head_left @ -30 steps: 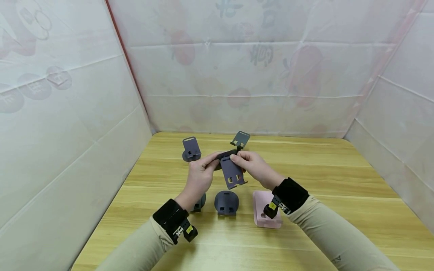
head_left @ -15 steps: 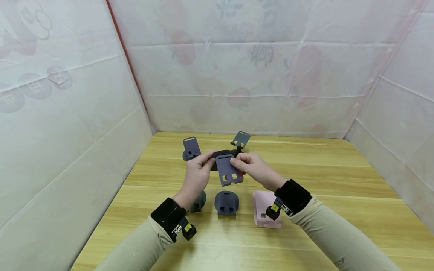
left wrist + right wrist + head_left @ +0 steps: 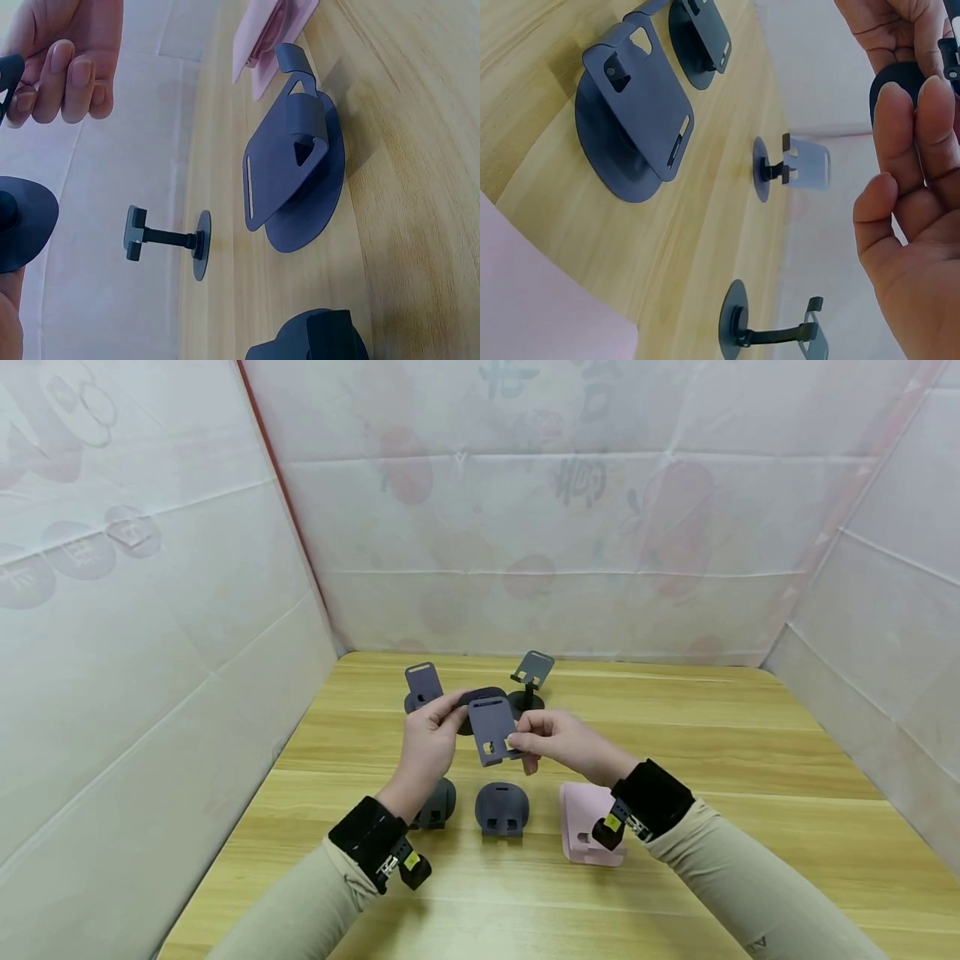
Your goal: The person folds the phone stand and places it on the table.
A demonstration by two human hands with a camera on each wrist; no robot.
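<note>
- Nearest the viewer, on the wooden table (image 3: 675, 893), lie a flat pink stand (image 3: 581, 827), a folded dark grey stand (image 3: 501, 810), and a second folded one (image 3: 438, 803) half hidden behind the left wrist.
- Above and beyond these, held in the air between both hands, is the dark grey phone stand (image 3: 491, 727). Its rectangular plate stands nearly upright, long axis running top to bottom, face turned toward the viewer, with its round base (image 3: 480, 696) showing behind the top edge.
- The left hand (image 3: 427, 745) grips the stand from the left, thumb and fingers curled round the base and the plate's upper left side.
- The right hand (image 3: 558, 743) comes from the right, thumb and forefinger pinching the plate's lower right corner; the other fingers curl loosely beneath.
- Both hands touch the stand, one at each side; neither is clearly nearer.
- Farther back stand two opened stands: one on the left (image 3: 423, 687), one on a thin post on the right (image 3: 531, 677).
- Pale printed sheeting (image 3: 525, 527) walls the table on three sides.
</note>
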